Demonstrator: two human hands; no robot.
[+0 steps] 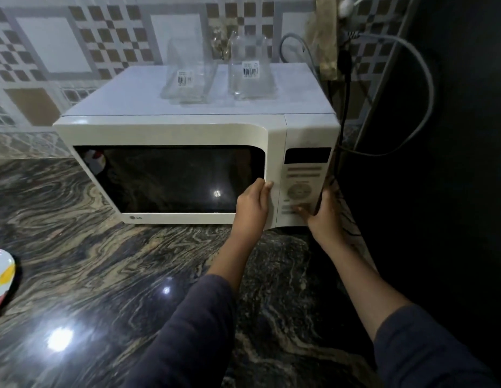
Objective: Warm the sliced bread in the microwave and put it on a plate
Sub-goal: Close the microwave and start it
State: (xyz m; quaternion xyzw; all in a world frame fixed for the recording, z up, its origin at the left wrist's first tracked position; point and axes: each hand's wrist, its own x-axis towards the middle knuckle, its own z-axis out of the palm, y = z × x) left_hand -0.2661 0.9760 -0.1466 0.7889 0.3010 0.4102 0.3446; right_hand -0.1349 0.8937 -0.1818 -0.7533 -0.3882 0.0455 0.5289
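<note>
A white microwave (pixel 171 130) stands on the dark marbled counter, its door closed and its window dark. My left hand (pixel 252 205) rests flat against the right edge of the door, fingers together and holding nothing. My right hand (pixel 323 217) wraps around the lower right corner of the microwave, thumb lying on the lower buttons of the control panel (pixel 302 186). A white plate (pixel 0 275) with coloured spots shows partly at the left edge of the counter. No bread is visible.
Two clear glass containers (pixel 187 77) with barcode labels stand on top of the microwave. Grey and black cables (pixel 423 88) hang at the right beside a dark wall. A tiled wall rises behind. The marbled counter (pixel 117 275) stretches in front.
</note>
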